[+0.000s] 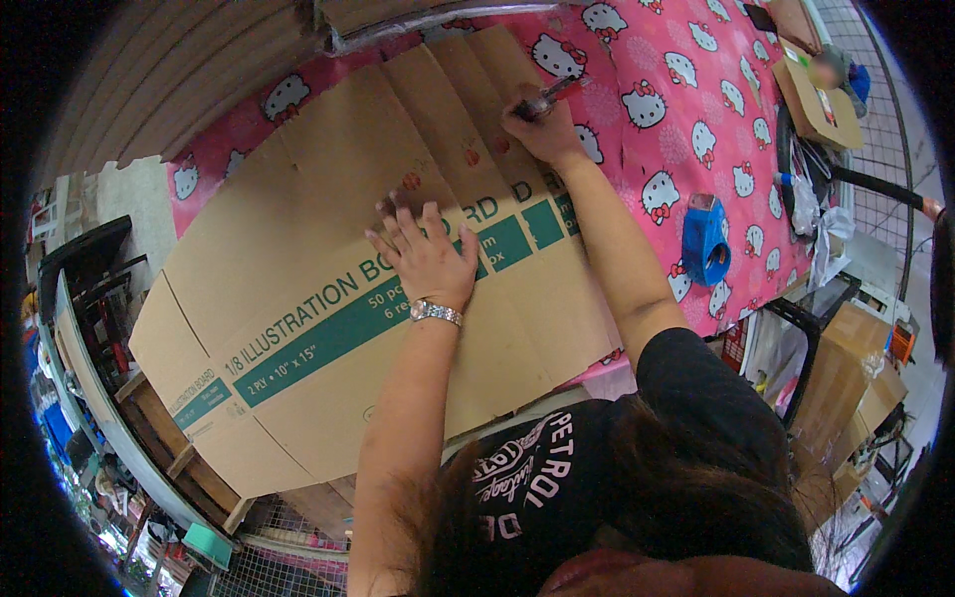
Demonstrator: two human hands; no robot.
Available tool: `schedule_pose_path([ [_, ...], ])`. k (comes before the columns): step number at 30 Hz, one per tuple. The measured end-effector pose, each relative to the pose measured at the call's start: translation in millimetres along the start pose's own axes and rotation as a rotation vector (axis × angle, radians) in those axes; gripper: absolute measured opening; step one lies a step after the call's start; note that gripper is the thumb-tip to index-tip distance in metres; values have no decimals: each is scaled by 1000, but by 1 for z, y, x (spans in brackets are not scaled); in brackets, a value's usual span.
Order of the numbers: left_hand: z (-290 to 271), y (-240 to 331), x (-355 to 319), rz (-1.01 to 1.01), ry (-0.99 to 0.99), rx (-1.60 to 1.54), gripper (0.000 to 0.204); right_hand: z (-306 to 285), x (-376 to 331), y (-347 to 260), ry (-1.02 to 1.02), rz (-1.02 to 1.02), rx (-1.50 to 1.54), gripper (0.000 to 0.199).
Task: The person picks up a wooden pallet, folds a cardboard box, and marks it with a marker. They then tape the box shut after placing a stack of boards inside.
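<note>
While the brown, creased cardboard sheet with a broad green printed band (328,229) lies opened out across the pink, cartoon-print-covered counter (622,164), the left hand (428,254), silver link watch (436,312) at its wrist, rests mid-sheet: grip open, palm down, fingers spread, nothing grasped. Step in hand, as judged: bracing the sheet for work near its far right edge. At that edge, the right hand (547,134) has its grip closed around a dark, shiny hand tool (542,102), kind unclear, one end pointing toward upper right. Sheet lies under the left palm and beside or beneath the right fist; contact there uncertain. Next move probably calls for firm left pressure and a controlled right grip. Farther right: blue, rounded plastic object (704,227), possibly a tape dispenser, apart from both hands.
</note>
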State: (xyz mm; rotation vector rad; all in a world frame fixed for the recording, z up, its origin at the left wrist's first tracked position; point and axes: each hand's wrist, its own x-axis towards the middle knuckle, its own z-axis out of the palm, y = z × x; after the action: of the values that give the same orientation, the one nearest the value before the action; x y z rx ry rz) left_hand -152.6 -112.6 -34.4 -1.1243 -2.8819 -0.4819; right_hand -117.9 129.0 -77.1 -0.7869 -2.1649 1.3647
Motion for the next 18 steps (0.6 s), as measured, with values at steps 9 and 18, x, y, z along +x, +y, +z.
schedule_pose_path([
  [9,3,-2,-1,-27,-54,3,50,-3,-4,-2,-32,-34,70,13],
  [18,1,-2,-1,-19,-55,5,49,-4,-3,-3,-47,-44,48,12],
])
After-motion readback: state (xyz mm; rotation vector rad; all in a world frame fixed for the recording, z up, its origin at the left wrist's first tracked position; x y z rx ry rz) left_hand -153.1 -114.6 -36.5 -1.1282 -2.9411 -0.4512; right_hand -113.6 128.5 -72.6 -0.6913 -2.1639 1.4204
